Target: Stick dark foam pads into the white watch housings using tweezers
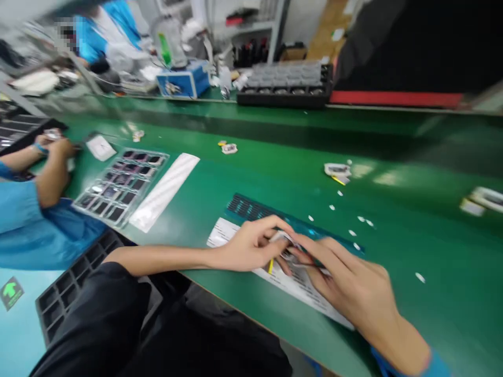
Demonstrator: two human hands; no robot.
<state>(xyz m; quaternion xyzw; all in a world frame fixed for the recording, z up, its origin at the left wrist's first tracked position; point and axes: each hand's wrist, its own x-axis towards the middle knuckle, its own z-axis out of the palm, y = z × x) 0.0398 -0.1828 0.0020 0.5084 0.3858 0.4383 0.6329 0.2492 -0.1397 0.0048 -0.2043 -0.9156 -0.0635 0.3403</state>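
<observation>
Between my hands is a small white-rimmed electronic part (288,252) with a yellow tab (271,266) on its near side. My left hand (251,243) is closed around its left end, thumb and forefinger pinched on the rim. Bent over its right side is my right hand (346,277), fingers closed; a thin greyish strip shows under them, too blurred to identify. Both hands are above a white label sheet (302,290) with printed dark lines. Just behind lies a dark teal perforated strip (251,207). The fingers hide much of the part.
Small white scraps (352,233) and similar white parts (337,170) are scattered on the green bench (393,314). To the left are a white strip (165,193) and a clear tray (121,186) of dark pieces. A co-worker's hands (57,157) are beyond. A black rack (285,86) stands behind.
</observation>
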